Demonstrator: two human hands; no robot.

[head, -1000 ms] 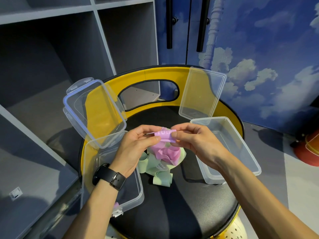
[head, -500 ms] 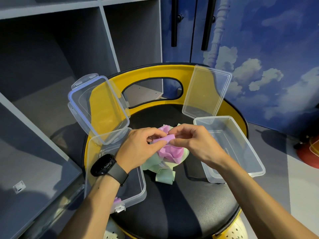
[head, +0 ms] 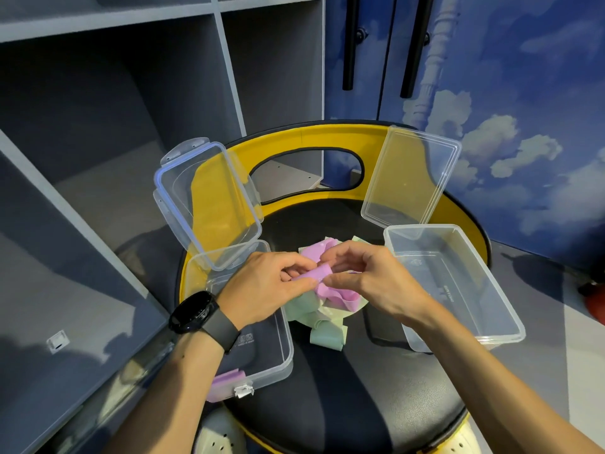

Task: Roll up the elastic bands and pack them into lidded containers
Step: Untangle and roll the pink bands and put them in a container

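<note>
Purple elastic band (head: pixel 316 273), partly rolled, is pinched between the left hand (head: pixel 265 286) and right hand (head: pixel 370 280) above a heap of green bands (head: pixel 324 326) on a black stool seat (head: pixel 327 404). Open clear containers flank them: the left container (head: pixel 281 352), the right container (head: pixel 458 283), whose embossed lettering is too faint to read. Grey shelving (head: pixel 98 126) stands behind.

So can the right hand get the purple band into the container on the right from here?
Probably yes. The right hand pinches the purple band beside the right container, whose lid stands open; nothing lies between. The left hand also holds the band.
</note>
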